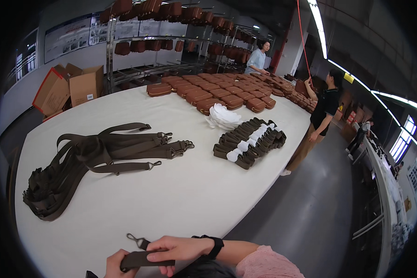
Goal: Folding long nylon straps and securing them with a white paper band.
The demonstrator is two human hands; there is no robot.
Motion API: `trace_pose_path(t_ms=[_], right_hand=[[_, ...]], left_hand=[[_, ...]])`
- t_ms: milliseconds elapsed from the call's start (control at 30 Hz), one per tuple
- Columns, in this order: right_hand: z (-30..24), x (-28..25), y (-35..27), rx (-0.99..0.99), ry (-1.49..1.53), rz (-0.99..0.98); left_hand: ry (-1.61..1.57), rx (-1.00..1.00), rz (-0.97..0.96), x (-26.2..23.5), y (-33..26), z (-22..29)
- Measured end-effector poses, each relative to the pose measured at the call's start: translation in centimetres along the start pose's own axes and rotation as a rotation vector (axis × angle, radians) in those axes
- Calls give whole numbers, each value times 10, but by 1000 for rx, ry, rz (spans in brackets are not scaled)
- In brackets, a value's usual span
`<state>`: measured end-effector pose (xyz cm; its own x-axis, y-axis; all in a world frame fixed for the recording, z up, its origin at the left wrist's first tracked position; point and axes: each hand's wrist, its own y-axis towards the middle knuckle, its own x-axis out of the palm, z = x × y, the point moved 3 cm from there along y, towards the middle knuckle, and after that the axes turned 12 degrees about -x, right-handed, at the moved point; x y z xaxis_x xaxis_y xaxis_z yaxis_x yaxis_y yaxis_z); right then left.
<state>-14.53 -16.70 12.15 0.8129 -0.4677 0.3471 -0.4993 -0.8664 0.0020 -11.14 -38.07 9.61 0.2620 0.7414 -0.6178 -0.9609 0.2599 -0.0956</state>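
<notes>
Strap (146,259), dark brown webbing, lies left-to-right at the near table (180,194) edge, metal clip end far-left. Right hand (178,249) closed over it from above; left hand (118,265) gripping its left end from below.

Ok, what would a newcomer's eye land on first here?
Probably the loose strap pile sprawled at the table's left, and the brown bags crowding its far end. Nearest, at the bottom edge, the left hand and right hand grip one strap with a metal clasp.
</notes>
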Motion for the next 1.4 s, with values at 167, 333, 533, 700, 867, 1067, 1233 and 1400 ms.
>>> trace_pose_path(t_ms=[167, 333, 533, 700, 867, 1067, 1233, 1400], right_hand=[[-59, 2, -19, -51, 18, 59], [-46, 1, -15, -33, -21, -5], [6, -19, 2, -45, -75, -1], [13, -16, 8, -78, -294, 48], [33, -19, 18, 6, -258, -7], [54, -19, 32, 153, -290, -55], [44, 7, 72, 18, -301, -59], [6, 27, 93, -134, -21, 37]], left_hand=[[-1179, 10, 194, -8, 11, -22], [-1071, 110, 142, -8, 21, -13], [-996, 37, 278, -1, 40, -65], [-1082, -32, 451, -5, 27, -92], [-1216, 42, 443, -16, 14, -88], [-1208, 29, 557, -15, 5, -98], [-869, 81, 407, -19, 3, -80], [-611, 89, 415, -25, 5, -46]])
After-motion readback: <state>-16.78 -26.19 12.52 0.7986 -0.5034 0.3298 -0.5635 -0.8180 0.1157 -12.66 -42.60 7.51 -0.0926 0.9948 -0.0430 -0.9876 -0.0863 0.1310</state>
